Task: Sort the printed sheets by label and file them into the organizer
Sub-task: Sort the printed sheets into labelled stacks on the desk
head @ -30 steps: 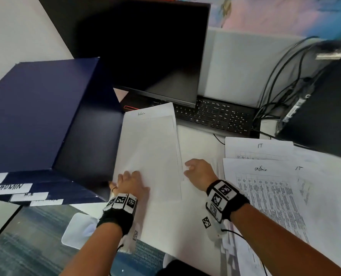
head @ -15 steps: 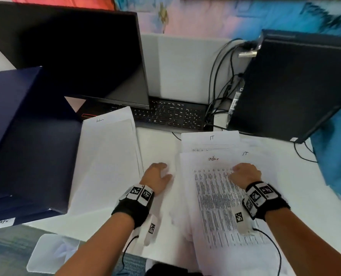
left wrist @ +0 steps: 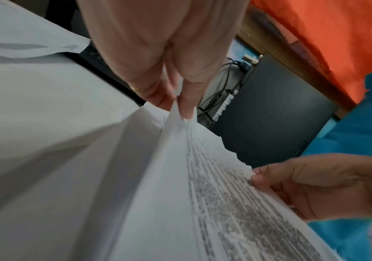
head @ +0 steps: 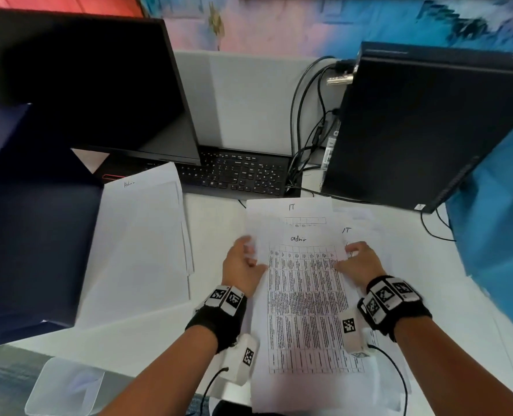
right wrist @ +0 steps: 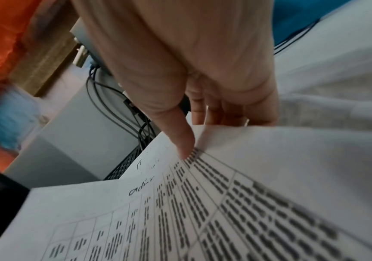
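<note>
Both hands have left the Admin pile (head: pixel 141 244) at frame left: left hand (head: pixel 243 267) and right hand (head: pixel 358 264) are now pinching the "admin" sheet (head: pixel 306 301), lower centre, the next one for that pile.

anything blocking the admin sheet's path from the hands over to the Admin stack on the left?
Nothing visible. Left hand and right hand pinch the admin sheet by its edges; only bare white desk lies between it and the Admin stack.

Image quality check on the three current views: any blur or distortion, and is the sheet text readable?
Head: wide-angle bending at the PC tower; "admin" sheet label legible, table text not. Left wrist: smeared, left hand fills the top, print unreadable. Right wrist: handwriting readable, table print blurred into dashes.
</note>
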The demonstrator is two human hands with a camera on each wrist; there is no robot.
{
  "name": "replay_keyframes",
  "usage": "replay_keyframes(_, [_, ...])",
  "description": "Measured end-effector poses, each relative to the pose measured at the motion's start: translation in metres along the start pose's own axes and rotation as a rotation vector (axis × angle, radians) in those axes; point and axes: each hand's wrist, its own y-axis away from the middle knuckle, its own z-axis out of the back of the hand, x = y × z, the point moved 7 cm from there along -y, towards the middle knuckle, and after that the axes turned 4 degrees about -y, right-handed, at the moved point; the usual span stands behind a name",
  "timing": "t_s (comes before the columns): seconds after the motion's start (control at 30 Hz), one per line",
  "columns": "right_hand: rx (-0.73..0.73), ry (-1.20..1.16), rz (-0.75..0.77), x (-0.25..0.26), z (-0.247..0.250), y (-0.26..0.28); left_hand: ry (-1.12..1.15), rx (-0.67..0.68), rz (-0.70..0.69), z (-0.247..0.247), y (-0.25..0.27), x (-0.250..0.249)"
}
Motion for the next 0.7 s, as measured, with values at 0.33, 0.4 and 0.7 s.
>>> replay_keyframes(0.33, [0.187, -0.239, -0.084, -0.013, -0.006, -0.011, 0.133, 0.236, -0.130, -0.027, 0.023, 0.015])
replay_keyframes(0.4, [0.185, -0.217, -0.050, -0.007, -0.006, -0.008, 0.094, 0.171, -0.119, -0.022, 0.021, 0.017])
replay_keyframes(0.7, [0.386, -0.152, 0.119, 0.042, -0.028, 0.022, 0.436, -0.303, 0.191, 0.044, 0.004, 0.043])
